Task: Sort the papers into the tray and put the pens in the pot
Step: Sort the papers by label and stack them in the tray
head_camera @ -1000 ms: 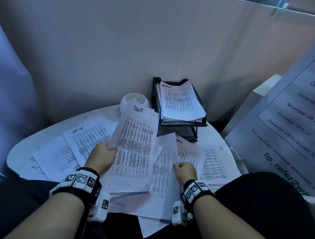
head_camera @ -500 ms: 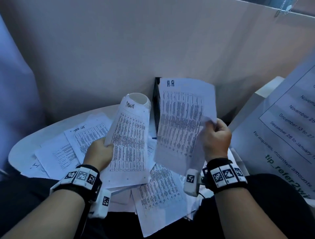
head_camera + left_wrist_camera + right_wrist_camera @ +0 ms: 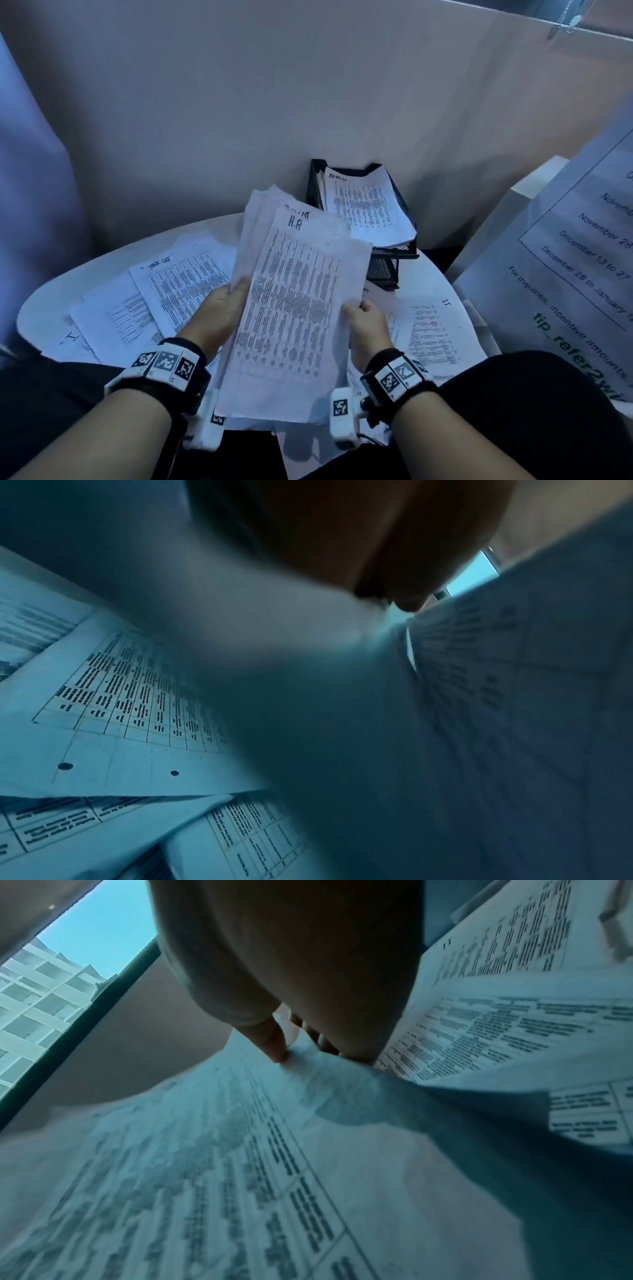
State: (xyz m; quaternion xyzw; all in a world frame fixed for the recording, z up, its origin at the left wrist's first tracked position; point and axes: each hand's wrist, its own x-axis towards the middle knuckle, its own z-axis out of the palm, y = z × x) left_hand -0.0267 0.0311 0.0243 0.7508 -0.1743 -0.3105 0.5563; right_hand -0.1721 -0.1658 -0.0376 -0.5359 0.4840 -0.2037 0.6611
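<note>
A sheaf of printed sheets (image 3: 291, 308), its top page headed "H.R", is held up over the round white table (image 3: 48, 298). My left hand (image 3: 219, 308) grips the sheaf's left edge. My right hand (image 3: 366, 322) pinches its right edge, the thumb (image 3: 270, 1042) lying on the page (image 3: 205, 1177). Behind stands the black mesh tray (image 3: 387, 267) with a pile headed "ADMIN" (image 3: 366, 209) in its top tier. The held sheaf hides the pot. No pen is in sight.
Loose printed sheets cover the table: one headed "Task list" (image 3: 181, 274) at the left, one marked "II" (image 3: 431, 329) at the right, more in the left wrist view (image 3: 113, 704). A large notice (image 3: 565, 274) leans at the right. A pale wall (image 3: 308, 85) closes the back.
My right hand has brought the "H.R" sheet down and left onto the pages in my left hand. Both hands now hold one sheaf, which covers the white pot.
</note>
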